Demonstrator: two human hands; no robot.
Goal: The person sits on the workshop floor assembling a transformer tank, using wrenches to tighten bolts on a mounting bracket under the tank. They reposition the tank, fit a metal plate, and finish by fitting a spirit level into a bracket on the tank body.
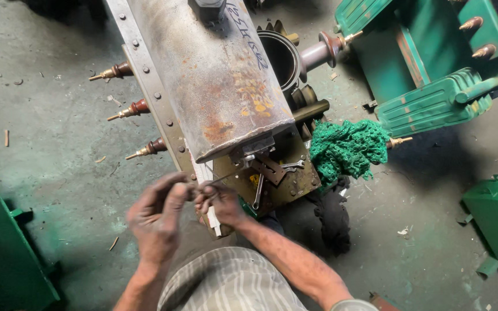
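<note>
While both hands met at lower centre, the left hand and right hand pinched something too small to identify. Above them lay the rusty tank, with a green rag at centre right.

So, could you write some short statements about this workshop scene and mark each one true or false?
1. Both hands, the left hand and the right hand, are together near the lower end of the rusty metal tank. True.
2. A green cloth lies to the right of the tank. True.
3. The floor is covered with white tiles. False: it is bare, dirty grey-green concrete.
4. Three brown insulators stick out from the left side of the tank. True.
5. A spanner is held in the left hand. False: it rests on the plate by the tank's end.
</note>
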